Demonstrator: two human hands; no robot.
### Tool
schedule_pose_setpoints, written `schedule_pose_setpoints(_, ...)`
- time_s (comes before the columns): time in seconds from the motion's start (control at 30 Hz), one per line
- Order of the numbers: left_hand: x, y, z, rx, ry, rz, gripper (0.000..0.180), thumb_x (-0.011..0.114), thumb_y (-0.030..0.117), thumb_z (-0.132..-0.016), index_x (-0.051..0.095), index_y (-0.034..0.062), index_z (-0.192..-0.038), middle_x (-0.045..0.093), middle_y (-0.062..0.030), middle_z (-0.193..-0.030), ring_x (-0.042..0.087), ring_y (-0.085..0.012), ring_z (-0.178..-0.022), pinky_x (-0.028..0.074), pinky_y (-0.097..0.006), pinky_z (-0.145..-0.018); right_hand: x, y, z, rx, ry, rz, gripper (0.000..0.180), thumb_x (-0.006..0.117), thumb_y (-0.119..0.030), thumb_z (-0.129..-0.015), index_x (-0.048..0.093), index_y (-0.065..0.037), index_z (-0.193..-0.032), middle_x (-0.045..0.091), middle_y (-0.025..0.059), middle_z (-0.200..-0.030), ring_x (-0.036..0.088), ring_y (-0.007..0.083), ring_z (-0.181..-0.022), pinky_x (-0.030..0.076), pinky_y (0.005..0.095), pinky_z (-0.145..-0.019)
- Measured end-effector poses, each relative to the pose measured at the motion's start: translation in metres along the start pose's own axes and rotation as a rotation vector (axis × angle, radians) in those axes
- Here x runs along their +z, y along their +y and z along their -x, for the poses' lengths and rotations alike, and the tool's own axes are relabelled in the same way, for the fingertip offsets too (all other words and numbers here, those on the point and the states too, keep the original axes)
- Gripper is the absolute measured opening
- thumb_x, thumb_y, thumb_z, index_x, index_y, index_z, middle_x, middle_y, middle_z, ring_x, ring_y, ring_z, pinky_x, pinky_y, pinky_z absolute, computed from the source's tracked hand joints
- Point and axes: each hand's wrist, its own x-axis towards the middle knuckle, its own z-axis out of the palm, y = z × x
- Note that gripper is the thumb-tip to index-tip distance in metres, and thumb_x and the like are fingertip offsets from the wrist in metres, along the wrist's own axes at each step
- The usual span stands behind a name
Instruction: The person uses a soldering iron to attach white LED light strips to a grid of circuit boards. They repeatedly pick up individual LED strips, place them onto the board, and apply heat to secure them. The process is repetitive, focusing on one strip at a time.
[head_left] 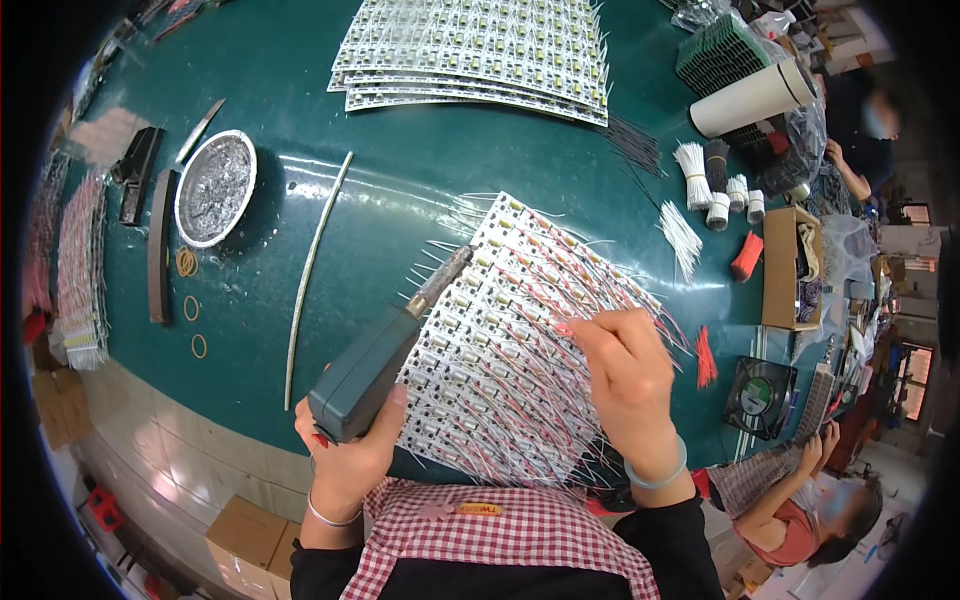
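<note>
My left hand [352, 462] is closed round the handle of a dark green soldering gun [365, 375]. The gun's metal tip reaches the upper left edge of a white circuit board panel [450, 335], which is covered with rows of small components. Many red and white wires [540, 370] stick up from the panel. Over its right part, my right hand [632, 375] has thumb and forefinger pinched on what looks like a red wire [565, 329]. Its other fingers are curled in.
More panels are stacked [470, 60] at the far side. Left lie a solder-crusted bowl [216, 190], a solder rod [318, 270] and rubber bands [192, 308]. Right are wire bundles [692, 172], a cardboard box [785, 270] and a fan [758, 398]. Two other people sit at the right.
</note>
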Motion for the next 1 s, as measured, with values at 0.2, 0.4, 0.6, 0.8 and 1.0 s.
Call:
schedule_pose_setpoints(0.2,-0.005,0.002,0.002,0.058,-0.037,-0.054,0.021,0.08,0.001,-0.072,0.07,-0.0026,-0.091,0.067,-0.0082,-0.088,0.063,-0.0144,-0.07,0.049,-0.027,-0.063,0.023,-0.014,-0.019,-0.091,0.094,-0.106,0.035,0.063,0.012,-0.069,0.066,0.003,-0.103,0.058,0.0116,-0.091,0.056,0.0261,-0.078,0.048,0.0342,-0.064)
schedule_pose_setpoints(0.4,-0.013,-0.008,0.015,0.137,0.006,-0.13,0.024,0.082,0.003,-0.072,0.069,-0.0031,-0.091,0.065,-0.0099,-0.098,0.064,-0.0166,-0.082,0.05,-0.028,-0.073,0.074,-0.004,-0.016,-0.087,0.108,-0.101,0.034,0.065,0.009,-0.071,0.064,0.005,-0.105,0.057,0.0141,-0.097,0.058,0.0286,-0.083,0.051,0.035,-0.068)
schedule_pose_setpoints(0.6,-0.013,-0.005,0.01,0.108,-0.077,-0.041,0.02,0.077,-0.002,-0.073,0.069,-0.0042,-0.09,0.067,-0.0105,-0.09,0.064,-0.016,-0.074,0.05,-0.027,-0.066,0.083,-0.006,-0.015,-0.08,0.104,-0.059,0.033,0.065,0.008,-0.072,0.063,0.007,-0.104,0.056,0.0151,-0.098,0.058,0.029,-0.085,0.053,0.0359,-0.068)
schedule_pose_setpoints(0.8,-0.004,-0.001,0.002,0.111,-0.121,0.052,0.016,0.071,-0.007,-0.073,0.067,-0.0062,-0.089,0.066,-0.0092,-0.082,0.061,-0.013,-0.065,0.047,-0.025,-0.059,0.085,-0.005,-0.013,-0.072,0.094,-0.044,0.033,0.065,0.008,-0.072,0.063,0.006,-0.104,0.056,0.0147,-0.097,0.058,0.0287,-0.084,0.052,0.0355,-0.068)
schedule_pose_setpoints(1.0,-0.004,0.002,0.002,0.062,-0.132,0.041,0.016,0.069,-0.008,-0.075,0.066,-0.0063,-0.09,0.063,-0.0073,-0.08,0.058,-0.0101,-0.066,0.045,-0.024,-0.058,0.083,-0.01,-0.017,-0.07,0.096,-0.01,0.03,0.066,0.007,-0.071,0.066,0.005,-0.101,0.056,0.0123,-0.092,0.058,0.0269,-0.082,0.051,0.0344,-0.065)
